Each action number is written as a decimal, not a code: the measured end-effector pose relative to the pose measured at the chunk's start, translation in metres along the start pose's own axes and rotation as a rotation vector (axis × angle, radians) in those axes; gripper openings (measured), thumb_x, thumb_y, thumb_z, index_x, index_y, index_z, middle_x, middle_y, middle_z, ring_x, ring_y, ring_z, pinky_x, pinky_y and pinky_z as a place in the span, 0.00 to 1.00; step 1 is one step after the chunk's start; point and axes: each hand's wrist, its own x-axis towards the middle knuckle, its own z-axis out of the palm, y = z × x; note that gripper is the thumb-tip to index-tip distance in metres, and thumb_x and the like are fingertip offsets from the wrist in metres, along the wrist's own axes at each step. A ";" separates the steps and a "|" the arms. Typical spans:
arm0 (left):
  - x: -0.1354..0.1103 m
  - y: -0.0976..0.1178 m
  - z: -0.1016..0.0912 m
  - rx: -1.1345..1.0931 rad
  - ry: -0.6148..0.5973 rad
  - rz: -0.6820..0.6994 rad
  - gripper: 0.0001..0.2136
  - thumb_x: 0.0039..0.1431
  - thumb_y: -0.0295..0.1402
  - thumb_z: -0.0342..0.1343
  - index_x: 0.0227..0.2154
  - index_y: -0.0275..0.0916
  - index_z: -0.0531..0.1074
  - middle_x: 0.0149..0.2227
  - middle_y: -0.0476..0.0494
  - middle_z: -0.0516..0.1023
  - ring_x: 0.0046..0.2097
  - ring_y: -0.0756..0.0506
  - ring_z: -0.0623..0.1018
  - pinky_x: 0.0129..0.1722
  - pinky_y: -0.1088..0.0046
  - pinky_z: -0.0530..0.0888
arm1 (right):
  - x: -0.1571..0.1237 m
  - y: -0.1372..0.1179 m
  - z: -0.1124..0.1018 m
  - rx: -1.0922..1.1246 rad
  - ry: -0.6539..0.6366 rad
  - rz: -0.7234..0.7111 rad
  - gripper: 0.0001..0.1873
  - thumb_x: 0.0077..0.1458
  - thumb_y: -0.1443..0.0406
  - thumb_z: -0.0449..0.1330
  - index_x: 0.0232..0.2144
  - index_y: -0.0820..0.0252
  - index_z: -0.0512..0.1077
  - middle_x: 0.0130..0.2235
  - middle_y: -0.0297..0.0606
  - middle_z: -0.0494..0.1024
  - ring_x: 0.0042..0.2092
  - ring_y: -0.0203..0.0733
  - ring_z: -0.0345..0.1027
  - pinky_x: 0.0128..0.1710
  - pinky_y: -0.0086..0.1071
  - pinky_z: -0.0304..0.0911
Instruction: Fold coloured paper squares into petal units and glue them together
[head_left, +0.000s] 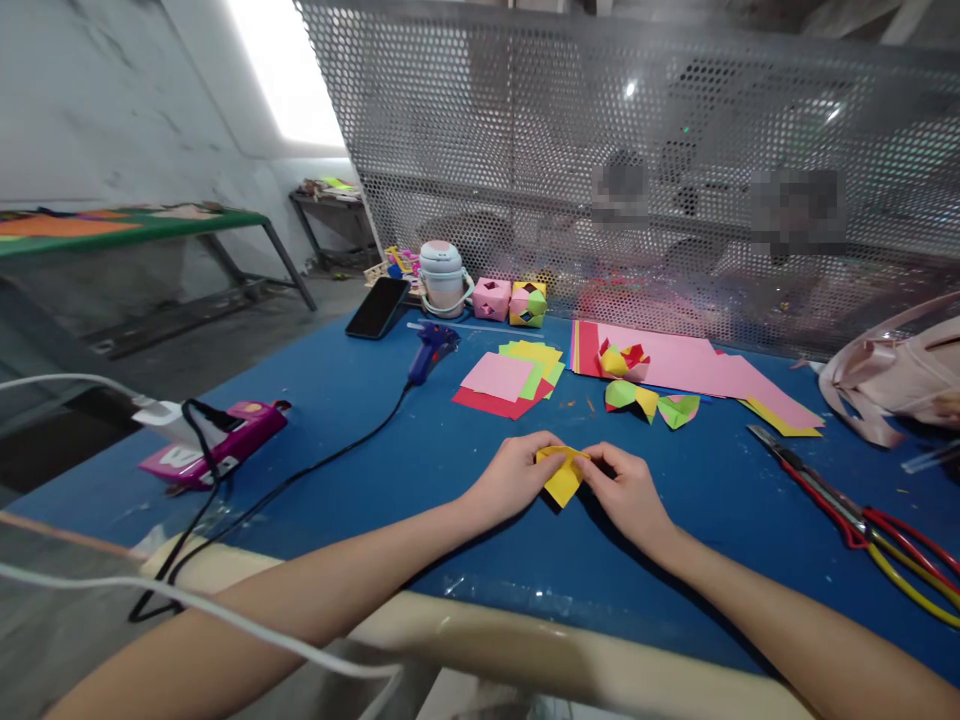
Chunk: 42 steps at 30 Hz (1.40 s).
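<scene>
Centre of frame, low: a yellow folded paper [564, 478] is held just above the blue table [360, 440], pinched at its upper edge between both hands. The left hand [512, 476] is closed on its left corner with thumb and fingers pressed together; the right hand [627, 492] is closed on its right corner likewise.

Upper middle: loose paper squares [512, 385], pink on top, are stacked flat. Right of them, large pink sheets [679, 362] are spread, with small folded pieces [631, 396] just in front.

Upper left: a lidded jug [442, 278], contents hidden. Beside it, two paper cubes [491, 298]; what is inside cannot be told. A glue gun [431, 348] and a phone [377, 306] lie nearby.

Right edge: scissors [862, 520]; a pink bag [892, 375], contents not seen.
</scene>
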 end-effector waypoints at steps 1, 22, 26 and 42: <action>0.000 0.000 0.000 0.015 0.002 0.000 0.09 0.54 0.32 0.48 0.28 0.36 0.73 0.27 0.48 0.75 0.31 0.49 0.72 0.29 0.77 0.67 | 0.000 0.000 0.000 0.000 0.001 -0.004 0.12 0.55 0.60 0.53 0.25 0.60 0.71 0.26 0.34 0.74 0.28 0.36 0.65 0.28 0.28 0.60; 0.007 -0.008 -0.010 0.090 -0.031 0.053 0.08 0.53 0.33 0.49 0.32 0.38 0.72 0.31 0.46 0.76 0.33 0.48 0.73 0.33 0.73 0.70 | 0.037 0.041 -0.094 -0.176 0.411 0.063 0.20 0.55 0.53 0.50 0.34 0.63 0.72 0.33 0.40 0.74 0.34 0.40 0.65 0.35 0.33 0.60; 0.008 -0.007 -0.012 0.198 -0.080 0.172 0.08 0.52 0.27 0.47 0.29 0.38 0.72 0.32 0.46 0.76 0.34 0.48 0.73 0.37 0.73 0.69 | 0.035 0.042 -0.089 -0.149 0.240 0.087 0.19 0.54 0.53 0.51 0.31 0.63 0.72 0.28 0.37 0.75 0.29 0.39 0.67 0.31 0.31 0.62; 0.004 -0.012 -0.010 0.640 -0.190 0.469 0.09 0.59 0.27 0.44 0.36 0.38 0.69 0.38 0.42 0.72 0.40 0.46 0.72 0.38 0.74 0.69 | 0.044 0.021 -0.068 -0.427 0.306 -0.256 0.13 0.55 0.59 0.52 0.39 0.60 0.67 0.39 0.44 0.72 0.37 0.44 0.66 0.37 0.37 0.62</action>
